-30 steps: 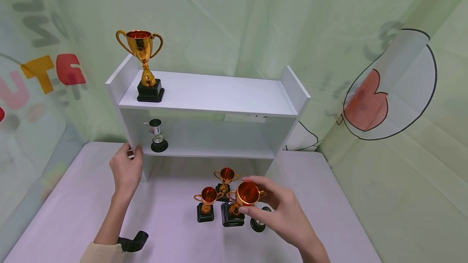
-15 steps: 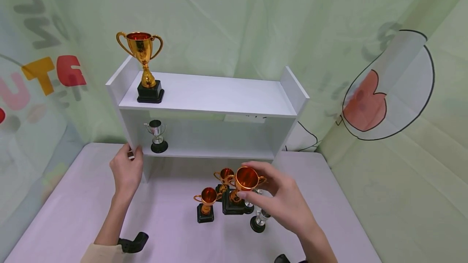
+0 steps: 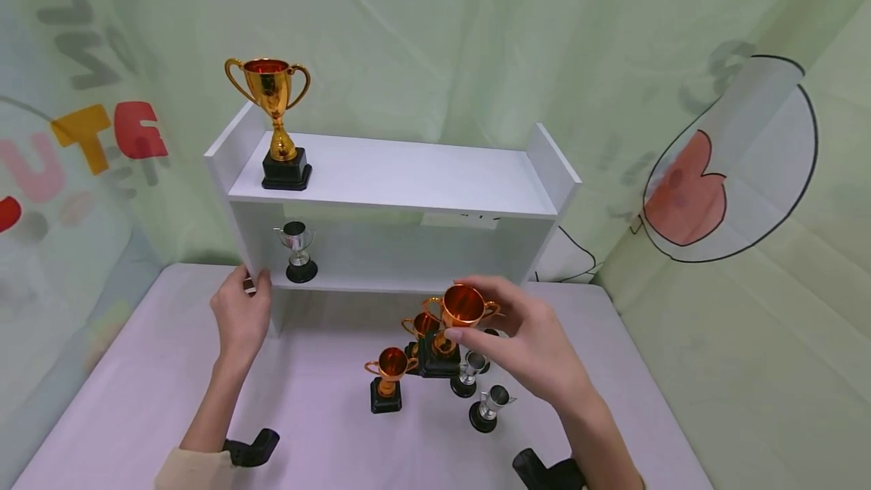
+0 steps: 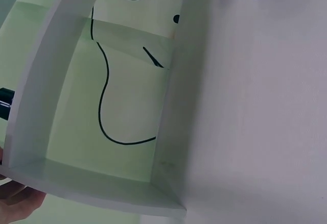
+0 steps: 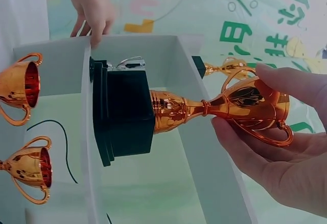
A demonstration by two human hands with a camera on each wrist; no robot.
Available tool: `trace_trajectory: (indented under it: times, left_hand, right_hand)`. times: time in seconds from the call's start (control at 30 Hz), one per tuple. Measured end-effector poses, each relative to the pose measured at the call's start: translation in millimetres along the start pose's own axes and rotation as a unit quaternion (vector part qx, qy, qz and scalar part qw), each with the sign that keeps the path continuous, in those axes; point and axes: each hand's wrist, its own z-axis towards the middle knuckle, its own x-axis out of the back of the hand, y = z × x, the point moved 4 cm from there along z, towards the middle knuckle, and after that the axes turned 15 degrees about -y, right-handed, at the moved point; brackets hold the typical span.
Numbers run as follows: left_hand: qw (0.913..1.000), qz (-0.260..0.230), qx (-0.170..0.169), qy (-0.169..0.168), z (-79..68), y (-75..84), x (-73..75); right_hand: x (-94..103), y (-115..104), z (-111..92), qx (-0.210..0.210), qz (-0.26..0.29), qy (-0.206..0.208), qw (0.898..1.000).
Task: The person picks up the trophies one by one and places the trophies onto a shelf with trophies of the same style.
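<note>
My right hand [image 3: 537, 339] pinches a gold trophy [image 3: 464, 307] by its cup between thumb and fingers. In the right wrist view the trophy's black base [image 5: 127, 112] points away from the hand, in front of the shelf. My left hand [image 3: 241, 316] grips the left side panel of the white shelf unit [image 3: 408, 172] near its lower board. Below the held trophy, a small gold trophy [image 3: 392, 365] stands on the table, and another gold trophy [image 3: 422, 324] is partly covered behind it. Silver trophies [image 3: 493, 399] stand close to the right hand, one partly hidden.
On the top board, at the left, stands a large gold trophy [image 3: 271, 89]. A small silver trophy [image 3: 298, 242] is at the left end of the lower board. Printed curtains hang behind the white table [image 3: 327, 437]. A black cable [image 3: 578, 248] shows beside the shelf's right side.
My right hand has lifted the gold trophy up from among the others, toward the shelf, uncovering silver trophies below. The left hand keeps its grip on the side panel.
</note>
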Motion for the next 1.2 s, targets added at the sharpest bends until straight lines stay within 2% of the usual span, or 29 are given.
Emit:
trace_trajectory:
  times: [0.33, 0.63, 1.2]
  left_hand:
    - [1.0000, 0.002, -0.005, 0.008, 0.5, -3.5, -0.3]
    - [0.9999, -0.004, -0.007, 0.008, 2.5, -3.0, -1.1]
    - [0.9998, -0.009, -0.008, 0.015, 2.5, -4.3, -1.0]
  right_hand:
    - [18.2, -13.6, 19.9, 0.012, 0.008, -0.011, 1.000]
    - [42.1, -35.5, 32.7, 0.007, -0.009, 0.007, 1.000]
    - [58.1, -67.5, 62.0, -0.001, -0.024, -0.006, 1.000]
